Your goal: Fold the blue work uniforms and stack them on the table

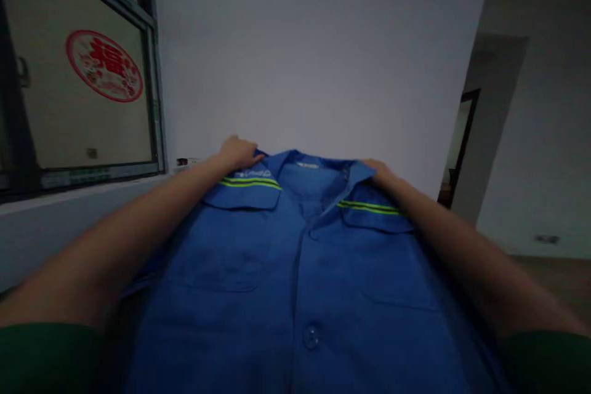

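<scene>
A blue jacket (235,246) is held up by the upper edge, its front turned to the camera, before a pale wall (323,49). One side of the collar (281,163) is flanked by the left hand (238,152), its grip closed on the cloth; the other is clasped by the right hand (379,171), whose fingers are mostly hidden. Yellow-green stripes (252,183) are seen across the chest. At left, a window (50,117) is marked by a red sticker (105,66).

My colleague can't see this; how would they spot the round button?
In front of the pale wall is a held-up blue jacket. Near the picture's bottom edge, right of its front opening, sits the button: shiny and round against matte blue.
</scene>
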Demonstrator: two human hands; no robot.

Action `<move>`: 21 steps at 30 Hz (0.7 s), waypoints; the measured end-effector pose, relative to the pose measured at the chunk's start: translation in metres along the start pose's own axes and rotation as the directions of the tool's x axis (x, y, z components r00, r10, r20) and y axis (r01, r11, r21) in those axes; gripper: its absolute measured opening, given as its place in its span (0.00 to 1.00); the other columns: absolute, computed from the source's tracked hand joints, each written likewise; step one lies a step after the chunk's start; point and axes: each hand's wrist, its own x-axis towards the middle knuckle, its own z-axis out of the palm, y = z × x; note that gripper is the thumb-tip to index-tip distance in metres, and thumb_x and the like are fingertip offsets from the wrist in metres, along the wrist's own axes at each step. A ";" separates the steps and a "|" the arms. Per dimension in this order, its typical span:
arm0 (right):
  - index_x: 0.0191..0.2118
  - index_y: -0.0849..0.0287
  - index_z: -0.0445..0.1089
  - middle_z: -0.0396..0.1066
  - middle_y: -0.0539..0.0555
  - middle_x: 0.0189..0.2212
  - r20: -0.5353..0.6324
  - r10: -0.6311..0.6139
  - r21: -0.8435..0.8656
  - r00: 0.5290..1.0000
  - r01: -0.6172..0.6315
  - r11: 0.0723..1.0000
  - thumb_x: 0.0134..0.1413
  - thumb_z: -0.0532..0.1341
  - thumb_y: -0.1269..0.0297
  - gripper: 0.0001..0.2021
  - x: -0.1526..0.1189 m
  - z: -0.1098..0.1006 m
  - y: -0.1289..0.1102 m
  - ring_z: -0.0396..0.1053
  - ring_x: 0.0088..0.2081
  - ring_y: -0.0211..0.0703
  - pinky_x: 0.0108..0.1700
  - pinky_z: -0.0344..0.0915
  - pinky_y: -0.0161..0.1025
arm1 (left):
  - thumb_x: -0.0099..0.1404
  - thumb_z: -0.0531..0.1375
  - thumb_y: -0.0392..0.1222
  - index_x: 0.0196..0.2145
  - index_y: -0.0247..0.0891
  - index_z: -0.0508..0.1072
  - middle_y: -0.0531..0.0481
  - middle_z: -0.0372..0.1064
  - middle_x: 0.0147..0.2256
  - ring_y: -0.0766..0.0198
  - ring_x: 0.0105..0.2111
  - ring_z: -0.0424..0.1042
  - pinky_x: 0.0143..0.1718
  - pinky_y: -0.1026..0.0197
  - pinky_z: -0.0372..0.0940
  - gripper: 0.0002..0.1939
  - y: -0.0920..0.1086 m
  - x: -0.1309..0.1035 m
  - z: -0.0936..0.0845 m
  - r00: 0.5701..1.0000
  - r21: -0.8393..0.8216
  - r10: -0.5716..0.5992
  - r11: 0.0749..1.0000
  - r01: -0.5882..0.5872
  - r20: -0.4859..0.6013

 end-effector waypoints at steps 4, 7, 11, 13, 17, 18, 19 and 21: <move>0.44 0.68 0.74 0.74 0.65 0.43 0.243 0.055 -0.002 0.968 -0.057 0.998 0.57 0.56 0.73 0.12 -0.053 0.094 -0.019 0.71 0.46 0.50 0.49 0.65 0.41 | 0.66 0.54 0.54 0.49 0.28 0.70 0.25 0.69 0.48 0.39 0.53 0.66 0.54 0.38 0.53 0.25 0.039 -0.049 0.120 0.980 -0.119 -0.018 0.992 0.042 0.196; 0.51 0.68 0.69 0.70 0.68 0.50 0.263 0.080 0.011 0.961 -0.086 0.996 0.57 0.53 0.77 0.18 -0.098 0.136 -0.027 0.67 0.52 0.50 0.53 0.63 0.45 | 0.66 0.53 0.53 0.57 0.36 0.65 0.27 0.62 0.57 0.38 0.58 0.60 0.55 0.32 0.51 0.26 0.068 -0.110 0.183 0.958 -0.197 -0.005 0.978 0.064 0.286; 0.52 0.59 0.69 0.68 0.61 0.51 0.180 -0.072 0.230 0.981 0.029 0.973 0.59 0.51 0.75 0.18 -0.159 0.174 -0.043 0.64 0.54 0.47 0.56 0.62 0.49 | 0.69 0.50 0.47 0.60 0.45 0.61 0.40 0.56 0.62 0.51 0.61 0.57 0.60 0.44 0.52 0.23 0.079 -0.173 0.243 0.933 -0.328 0.120 0.945 -0.002 0.340; 0.52 0.56 0.69 0.68 0.59 0.51 0.181 -0.184 0.363 0.966 0.108 0.925 0.60 0.53 0.71 0.17 -0.190 0.185 -0.054 0.65 0.53 0.48 0.57 0.62 0.51 | 0.70 0.48 0.48 0.63 0.42 0.57 0.40 0.54 0.63 0.52 0.62 0.56 0.61 0.47 0.52 0.26 0.074 -0.192 0.264 0.917 -0.419 0.168 0.908 -0.001 0.361; 0.55 0.56 0.67 0.66 0.59 0.54 0.270 -0.240 0.456 0.932 0.096 0.885 0.63 0.52 0.65 0.17 -0.228 0.188 -0.070 0.62 0.56 0.50 0.59 0.60 0.53 | 0.70 0.47 0.50 0.65 0.37 0.54 0.37 0.54 0.63 0.49 0.63 0.55 0.62 0.45 0.50 0.29 0.057 -0.201 0.278 0.890 -0.537 0.183 0.840 0.079 0.418; 0.56 0.56 0.66 0.66 0.59 0.55 0.277 -0.242 0.470 0.930 0.089 0.878 0.64 0.51 0.64 0.17 -0.230 0.186 -0.071 0.62 0.57 0.50 0.59 0.59 0.53 | 0.71 0.47 0.49 0.64 0.36 0.55 0.37 0.55 0.62 0.50 0.62 0.56 0.62 0.46 0.51 0.28 0.053 -0.198 0.277 0.892 -0.565 0.183 0.819 0.095 0.414; 0.56 0.55 0.66 0.66 0.59 0.55 0.277 -0.245 0.485 0.929 0.085 0.870 0.64 0.50 0.64 0.18 -0.229 0.184 -0.071 0.62 0.57 0.50 0.60 0.59 0.54 | 0.71 0.46 0.48 0.63 0.35 0.57 0.38 0.58 0.61 0.52 0.60 0.58 0.61 0.47 0.53 0.27 0.050 -0.192 0.274 0.902 -0.593 0.178 0.799 0.102 0.394; 0.55 0.54 0.68 0.67 0.58 0.54 0.264 -0.256 0.516 0.930 0.088 0.852 0.65 0.49 0.65 0.17 -0.219 0.178 -0.066 0.62 0.57 0.49 0.59 0.59 0.54 | 0.71 0.46 0.43 0.60 0.36 0.62 0.39 0.63 0.58 0.54 0.57 0.62 0.59 0.50 0.56 0.23 0.048 -0.174 0.266 0.934 -0.637 0.183 0.769 0.058 0.306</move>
